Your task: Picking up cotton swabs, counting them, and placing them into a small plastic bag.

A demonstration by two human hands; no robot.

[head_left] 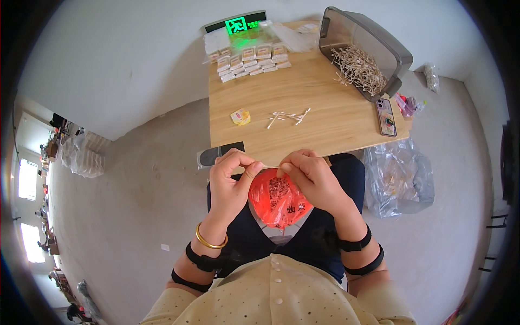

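Observation:
My left hand [234, 176] and my right hand [310, 176] are close together at the table's front edge, fingers pinched. Between their fingertips runs a thin pale stick, which looks like a cotton swab [270, 167]; its ends are hidden by my fingers. Below them, between my knees, is a red plastic bag [265, 203] with many swabs in it. Ahead on the table lie several loose cotton swabs [290, 116]. To their left sits a small yellow and white packet label [240, 117].
A grey plastic bin [374, 40] lies tipped at the back right, swabs [360, 70] spilling from it. Small packs [252, 62] are stacked at the back left, before a lit green sign [236, 25]. A phone [386, 117] rests at the right edge; a clear bag [401, 179] stands below.

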